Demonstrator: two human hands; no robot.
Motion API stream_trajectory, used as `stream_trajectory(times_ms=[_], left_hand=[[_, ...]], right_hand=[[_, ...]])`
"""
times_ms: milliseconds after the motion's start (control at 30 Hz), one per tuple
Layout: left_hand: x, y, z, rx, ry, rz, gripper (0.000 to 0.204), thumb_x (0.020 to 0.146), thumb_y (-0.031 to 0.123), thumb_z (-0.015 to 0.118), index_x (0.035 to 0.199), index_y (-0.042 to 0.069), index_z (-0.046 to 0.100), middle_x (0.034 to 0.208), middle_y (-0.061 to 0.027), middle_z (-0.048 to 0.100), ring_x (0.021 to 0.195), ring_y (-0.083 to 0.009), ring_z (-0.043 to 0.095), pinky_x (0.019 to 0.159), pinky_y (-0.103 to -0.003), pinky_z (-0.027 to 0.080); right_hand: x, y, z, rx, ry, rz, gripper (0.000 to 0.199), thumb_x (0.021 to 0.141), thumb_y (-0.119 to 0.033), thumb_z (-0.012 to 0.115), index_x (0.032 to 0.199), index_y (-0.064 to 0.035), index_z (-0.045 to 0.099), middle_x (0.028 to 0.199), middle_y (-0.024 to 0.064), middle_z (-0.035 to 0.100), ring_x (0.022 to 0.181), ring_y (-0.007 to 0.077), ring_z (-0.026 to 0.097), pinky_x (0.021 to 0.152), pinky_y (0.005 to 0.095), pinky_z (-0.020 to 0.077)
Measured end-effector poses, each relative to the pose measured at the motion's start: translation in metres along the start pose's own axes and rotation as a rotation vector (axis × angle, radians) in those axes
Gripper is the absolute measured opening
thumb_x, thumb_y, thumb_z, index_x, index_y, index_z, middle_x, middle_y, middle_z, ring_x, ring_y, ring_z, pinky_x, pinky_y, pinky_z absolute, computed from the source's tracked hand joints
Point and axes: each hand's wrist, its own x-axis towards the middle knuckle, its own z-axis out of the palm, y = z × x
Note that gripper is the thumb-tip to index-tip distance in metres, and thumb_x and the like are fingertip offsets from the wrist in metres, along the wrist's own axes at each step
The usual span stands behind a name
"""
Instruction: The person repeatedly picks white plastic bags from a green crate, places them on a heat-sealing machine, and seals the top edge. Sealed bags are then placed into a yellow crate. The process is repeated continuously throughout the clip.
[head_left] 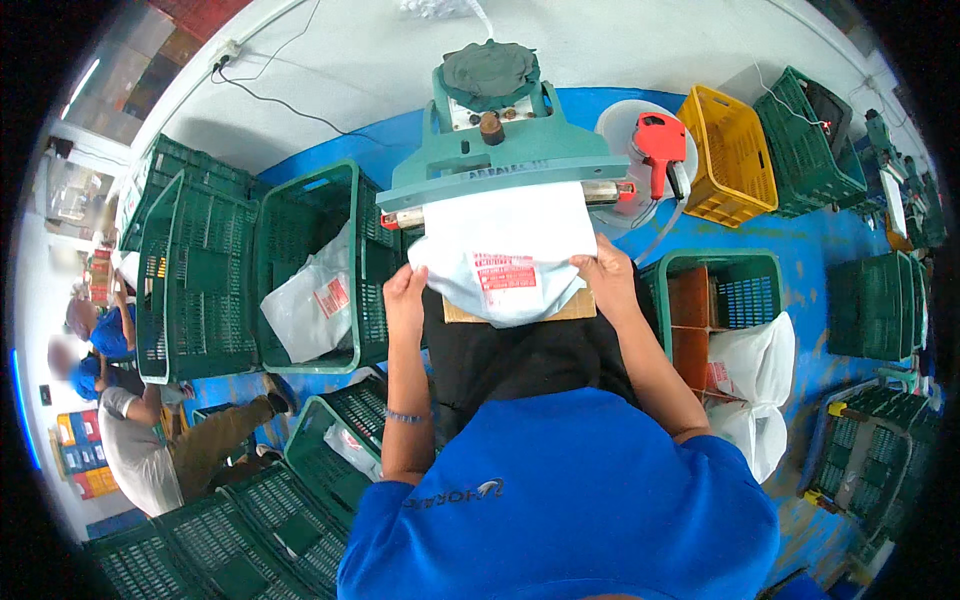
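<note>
A white plastic bag [505,250] with a red printed panel lies across a small wooden board [575,308] under the jaw of a green sealing machine [500,150]. My left hand [405,292] grips the bag's lower left edge. My right hand [603,270] holds its right edge, thumb on top. The bag's upper end sits tucked beneath the machine's bar. My blue shirt and dark lap fill the lower middle of the view.
Green crates [200,260] stand stacked at left, one [345,240] holding a white bag. At right are a green crate [745,290] with brown dividers, white bags [760,370], a yellow basket [735,155] and a red tool [662,140]. People sit on the floor at far left [140,440].
</note>
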Motion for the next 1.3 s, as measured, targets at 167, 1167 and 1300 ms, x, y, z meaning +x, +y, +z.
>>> stream_trajectory(times_ms=[167, 1167, 1300], left_hand=[[-0.034, -0.008, -0.009, -0.187, -0.007, 0.014, 0.022, 0.090, 0.015, 0.054, 0.090, -0.006, 0.064, 0.073, 0.0042, 0.053, 0.066, -0.0063, 0.041, 0.059, -0.024, 0.032], [0.027, 0.082, -0.003, -0.637, 0.016, 0.227, 0.011, 0.088, 0.003, 0.058, 0.098, -0.001, 0.061, 0.099, -0.0076, 0.064, 0.092, -0.0138, 0.059, 0.083, -0.028, 0.047], [0.026, 0.087, 0.002, -0.644, 0.016, 0.232, 0.003, 0.088, 0.003, 0.058, 0.089, 0.002, 0.060, 0.094, -0.0067, 0.065, 0.087, -0.0125, 0.060, 0.080, -0.026, 0.049]], right_hand=[[-0.014, -0.027, -0.015, -0.190, -0.084, -0.212, 0.016, 0.080, -0.012, 0.067, 0.094, -0.0035, 0.068, 0.080, 0.0057, 0.063, 0.079, 0.0185, 0.052, 0.072, 0.0300, 0.0403], [0.051, -0.080, -0.011, 0.358, 0.331, 0.038, 0.013, 0.085, -0.008, 0.064, 0.095, 0.0009, 0.065, 0.081, -0.0008, 0.062, 0.072, 0.0045, 0.053, 0.067, 0.0193, 0.0424], [0.055, -0.086, -0.014, 0.382, 0.370, 0.045, 0.013, 0.084, -0.008, 0.065, 0.093, 0.0013, 0.065, 0.080, -0.0004, 0.062, 0.073, 0.0047, 0.053, 0.067, 0.0194, 0.0430]])
